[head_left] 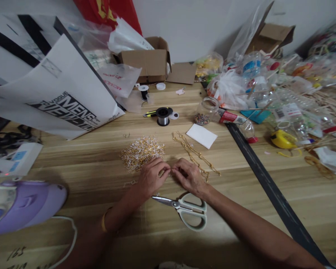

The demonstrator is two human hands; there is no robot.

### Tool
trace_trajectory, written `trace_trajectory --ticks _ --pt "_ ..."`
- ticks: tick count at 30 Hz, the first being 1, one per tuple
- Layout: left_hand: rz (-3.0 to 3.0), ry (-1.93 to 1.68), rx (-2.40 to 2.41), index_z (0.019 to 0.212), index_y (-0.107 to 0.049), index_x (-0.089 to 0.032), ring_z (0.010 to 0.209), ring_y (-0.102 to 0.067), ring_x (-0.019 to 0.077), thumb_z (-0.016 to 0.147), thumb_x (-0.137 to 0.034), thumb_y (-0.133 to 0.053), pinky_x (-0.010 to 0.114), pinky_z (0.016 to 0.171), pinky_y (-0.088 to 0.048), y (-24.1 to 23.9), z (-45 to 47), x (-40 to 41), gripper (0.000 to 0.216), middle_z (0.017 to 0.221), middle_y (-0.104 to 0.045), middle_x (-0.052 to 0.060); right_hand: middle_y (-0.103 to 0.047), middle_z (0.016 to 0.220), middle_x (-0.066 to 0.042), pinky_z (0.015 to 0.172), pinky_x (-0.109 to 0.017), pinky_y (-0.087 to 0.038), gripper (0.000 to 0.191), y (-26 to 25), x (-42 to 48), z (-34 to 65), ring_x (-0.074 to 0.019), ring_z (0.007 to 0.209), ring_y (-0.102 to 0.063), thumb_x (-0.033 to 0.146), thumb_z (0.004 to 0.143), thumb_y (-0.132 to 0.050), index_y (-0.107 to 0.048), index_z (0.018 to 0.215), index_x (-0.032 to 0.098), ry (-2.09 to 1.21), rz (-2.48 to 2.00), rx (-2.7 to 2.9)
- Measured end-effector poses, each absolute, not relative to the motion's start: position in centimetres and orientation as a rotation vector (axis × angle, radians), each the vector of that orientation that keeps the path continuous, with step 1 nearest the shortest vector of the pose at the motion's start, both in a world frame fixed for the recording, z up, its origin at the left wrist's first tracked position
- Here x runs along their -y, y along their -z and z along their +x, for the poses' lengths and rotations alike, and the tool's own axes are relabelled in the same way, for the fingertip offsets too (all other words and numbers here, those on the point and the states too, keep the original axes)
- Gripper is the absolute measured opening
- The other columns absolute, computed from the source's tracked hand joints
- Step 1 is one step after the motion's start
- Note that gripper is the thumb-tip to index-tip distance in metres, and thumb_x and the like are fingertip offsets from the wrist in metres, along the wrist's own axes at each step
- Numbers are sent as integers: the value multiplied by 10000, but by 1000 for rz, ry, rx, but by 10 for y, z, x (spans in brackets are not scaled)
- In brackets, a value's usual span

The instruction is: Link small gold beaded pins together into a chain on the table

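Both hands pinched together: left hand and right hand grip something tiny, probably a gold link. Slip risk: it drops into the gold pile; open scissors sit near the wrists on the worktop.

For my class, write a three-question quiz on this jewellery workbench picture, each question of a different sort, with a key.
1. True or false: the scissors lie on the table between the person's forearms.
2. Multiple choice: the heap of gold links lies A) just beyond the left hand; B) inside the cardboard box; C) under the purple iron.
3. Fill in: beyond the right hand lie gold ____, laid out in lines.

Key
1. True.
2. A.
3. Chains. Both hands meet at the fingertips on something too small to identify.
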State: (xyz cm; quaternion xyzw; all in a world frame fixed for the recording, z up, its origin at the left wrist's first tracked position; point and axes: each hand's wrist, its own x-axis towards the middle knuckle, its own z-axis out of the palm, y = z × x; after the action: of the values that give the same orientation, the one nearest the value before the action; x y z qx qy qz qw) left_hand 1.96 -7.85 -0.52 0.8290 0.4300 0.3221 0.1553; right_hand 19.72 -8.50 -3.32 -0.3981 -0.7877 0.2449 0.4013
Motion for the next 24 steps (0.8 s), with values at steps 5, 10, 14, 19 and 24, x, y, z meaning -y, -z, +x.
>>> trace_trajectory --ticks 5,10,14,19,24 --pt "2347 -902 -1232 717 -614 -175 734 -564 151 808 -130 -585 264 692 -441 5 19 78 105 735 -639 27 -560 735 -36 600 -263 -418 115 33 85 197 -150 660 -528 230 913 -488 -563 838 184 -619 -997 1991" --pt "2313 -912 -1218 704 -604 -173 731 -566 151 799 -121 -591 261 700 -437 7 19 77 109 725 -636 23 -561 733 -38 600 -264 -416 118 31 85 197 -151 662 -529 207 910 -481 -557 823 181 -620 -990 1992" --pt "2222 -910 -1222 697 -605 -169 710 -561 145 787 -114 -595 257 679 -433 11 18 75 106 710 -626 18 -560 727 -36 595 -261 -416 124 30 85 197 -148 655 -528 217 914 -479 -559 826 182 -626 -990 1993" --pt "2090 -874 -1242 685 -612 -169 691 -560 140 763 -109 -602 248 656 -432 10 19 74 99 692 -614 12 -565 742 -38 597 -260 -419 117 30 85 197 -148 662 -530 220 916 -477 -557 838 184 -629 -980 1984" --pt "2008 -865 -1212 681 -621 -166 678 -569 137 758 -117 -602 242 640 -435 5 20 74 93 686 -622 18 -560 739 -39 592 -263 -416 116 31 85 198 -149 661 -527 205 913 -474 -549 827 185 -636 -982 1987"
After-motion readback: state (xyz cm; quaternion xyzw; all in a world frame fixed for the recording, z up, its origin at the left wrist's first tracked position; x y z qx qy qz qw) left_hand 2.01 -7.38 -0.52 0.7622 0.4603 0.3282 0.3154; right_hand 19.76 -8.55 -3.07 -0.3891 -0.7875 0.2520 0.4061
